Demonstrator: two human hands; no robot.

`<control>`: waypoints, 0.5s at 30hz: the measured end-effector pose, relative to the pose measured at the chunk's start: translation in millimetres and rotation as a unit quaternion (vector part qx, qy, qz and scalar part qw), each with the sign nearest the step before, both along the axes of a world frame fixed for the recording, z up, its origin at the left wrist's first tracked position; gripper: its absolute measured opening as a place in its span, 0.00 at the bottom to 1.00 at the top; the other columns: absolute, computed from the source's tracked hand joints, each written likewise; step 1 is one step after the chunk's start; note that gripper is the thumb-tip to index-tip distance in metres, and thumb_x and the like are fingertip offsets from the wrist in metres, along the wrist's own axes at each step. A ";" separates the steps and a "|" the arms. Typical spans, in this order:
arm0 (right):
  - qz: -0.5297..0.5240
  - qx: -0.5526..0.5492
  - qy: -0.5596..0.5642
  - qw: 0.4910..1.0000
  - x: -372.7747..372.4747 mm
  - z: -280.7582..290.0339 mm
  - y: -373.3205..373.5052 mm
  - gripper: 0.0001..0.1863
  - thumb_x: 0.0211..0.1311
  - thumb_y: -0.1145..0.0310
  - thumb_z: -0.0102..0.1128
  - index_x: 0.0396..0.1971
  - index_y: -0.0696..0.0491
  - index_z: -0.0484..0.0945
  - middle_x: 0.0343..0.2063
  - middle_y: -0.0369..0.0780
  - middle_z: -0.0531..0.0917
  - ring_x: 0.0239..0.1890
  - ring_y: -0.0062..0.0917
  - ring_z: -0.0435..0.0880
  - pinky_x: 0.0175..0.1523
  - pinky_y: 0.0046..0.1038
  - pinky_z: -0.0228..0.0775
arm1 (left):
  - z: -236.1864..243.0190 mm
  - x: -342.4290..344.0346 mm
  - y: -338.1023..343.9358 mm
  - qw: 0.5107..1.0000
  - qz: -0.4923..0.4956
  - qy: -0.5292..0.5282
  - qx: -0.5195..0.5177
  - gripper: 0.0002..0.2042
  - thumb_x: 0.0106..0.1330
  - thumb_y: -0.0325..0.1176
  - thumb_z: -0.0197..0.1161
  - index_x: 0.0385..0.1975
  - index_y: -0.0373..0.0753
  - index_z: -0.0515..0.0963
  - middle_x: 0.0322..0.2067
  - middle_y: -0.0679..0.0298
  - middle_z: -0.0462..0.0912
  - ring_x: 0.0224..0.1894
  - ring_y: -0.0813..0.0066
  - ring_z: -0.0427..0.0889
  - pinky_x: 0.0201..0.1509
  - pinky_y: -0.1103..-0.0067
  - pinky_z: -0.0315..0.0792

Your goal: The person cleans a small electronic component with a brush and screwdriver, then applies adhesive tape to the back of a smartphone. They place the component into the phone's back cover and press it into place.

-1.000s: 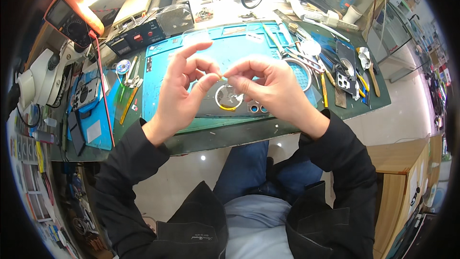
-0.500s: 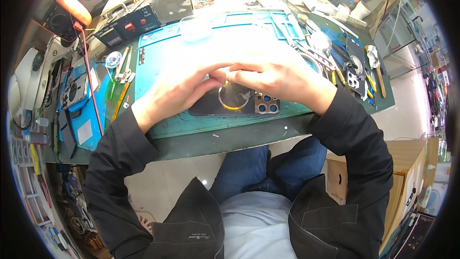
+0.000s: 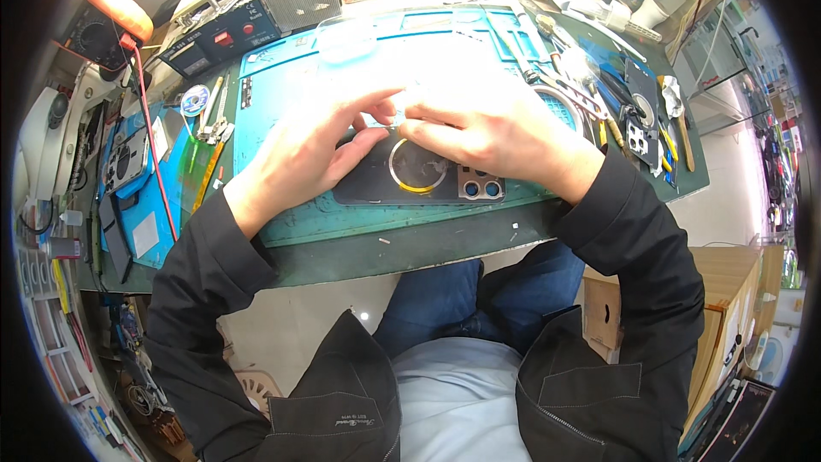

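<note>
A dark phone back panel [image 3: 363,184] lies flat on the turquoise work mat [image 3: 282,130]. A round ring with a yellow lower edge [image 3: 416,189] is set in its middle, and a camera plate [image 3: 481,185] with round openings is at its right end. My left hand [image 3: 321,150] is over the panel's left part, thumb and curled fingers apart, nothing seen between them. Above the ring, my right hand [image 3: 487,133] has its thumb and fingers pressed together; what they hold, if anything, is lost in the glare. Both hands hide the panel's far edge.
A black power unit [image 3: 231,38] stands at the back left, with a red cable [image 3: 147,115] hanging nearer. Hand tools [image 3: 590,90] crowd the right side beside another phone panel [image 3: 641,111]. Phone parts [image 3: 128,158] lie at the far left. Strong glare covers the mat's centre.
My left thumb has drawn away from my left fingers and from my right hand, leaving a gap. The hands were nearly touching before. The phone panel lies in about the same place.
</note>
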State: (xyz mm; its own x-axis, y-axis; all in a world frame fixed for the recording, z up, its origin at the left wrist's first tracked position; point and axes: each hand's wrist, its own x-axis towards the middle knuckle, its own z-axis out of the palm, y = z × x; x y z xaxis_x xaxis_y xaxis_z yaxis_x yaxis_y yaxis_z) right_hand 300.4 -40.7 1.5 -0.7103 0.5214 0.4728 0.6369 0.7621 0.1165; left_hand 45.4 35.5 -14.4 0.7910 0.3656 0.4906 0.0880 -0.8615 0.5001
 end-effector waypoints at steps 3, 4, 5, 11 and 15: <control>0.008 0.001 -0.022 1.000 1.8 -0.8 2.1 0.16 0.57 0.72 0.66 0.48 0.50 0.84 0.46 0.35 0.87 0.45 0.32 0.89 0.44 0.32 0.83 | 2.3 -8.4 -6.6 0.997 0.034 0.052 -0.043 0.31 0.64 0.25 0.75 0.68 0.38 0.72 0.47 0.56 0.86 0.46 0.64 0.86 0.53 0.71 0.79; 0.013 0.011 -0.029 0.999 3.1 -2.5 3.7 0.17 0.56 0.72 0.66 0.48 0.50 0.85 0.47 0.35 0.87 0.46 0.32 0.89 0.45 0.32 0.84 | 4.2 -9.5 -12.4 0.995 0.061 0.068 -0.043 0.31 0.63 0.27 0.76 0.68 0.38 0.73 0.48 0.56 0.85 0.48 0.63 0.86 0.55 0.70 0.78; 0.018 0.021 -0.035 0.999 3.8 -4.3 4.5 0.18 0.56 0.72 0.67 0.48 0.50 0.85 0.48 0.36 0.87 0.47 0.32 0.89 0.46 0.31 0.84 | 8.2 -10.6 -20.2 0.992 0.089 0.084 -0.044 0.32 0.62 0.30 0.77 0.67 0.38 0.74 0.49 0.56 0.85 0.50 0.61 0.85 0.57 0.69 0.77; 0.054 0.064 -0.067 0.994 5.4 -0.5 6.0 0.19 0.54 0.71 0.67 0.49 0.51 0.86 0.49 0.36 0.86 0.49 0.30 0.88 0.51 0.31 0.84 | 16.1 -31.5 -45.5 0.984 0.103 0.144 0.026 0.29 0.57 0.37 0.80 0.60 0.39 0.80 0.56 0.55 0.81 0.59 0.53 0.79 0.64 0.64 0.73; 0.064 0.049 -0.102 0.992 3.9 2.2 9.6 0.19 0.56 0.70 0.66 0.49 0.50 0.86 0.50 0.35 0.85 0.49 0.30 0.88 0.52 0.31 0.84 | 9.5 -35.1 -43.0 0.985 0.079 0.138 0.066 0.29 0.59 0.36 0.78 0.62 0.42 0.80 0.55 0.56 0.81 0.58 0.54 0.79 0.64 0.65 0.72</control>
State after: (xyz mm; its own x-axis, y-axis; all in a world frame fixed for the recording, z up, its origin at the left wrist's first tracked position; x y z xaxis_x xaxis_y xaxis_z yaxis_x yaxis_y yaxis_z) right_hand 304.3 -31.1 3.7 -0.8537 0.3793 0.3568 0.4911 0.8143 0.3094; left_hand 10.3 -7.4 -4.9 0.8387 0.4429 0.3170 0.3434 -0.8818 0.3233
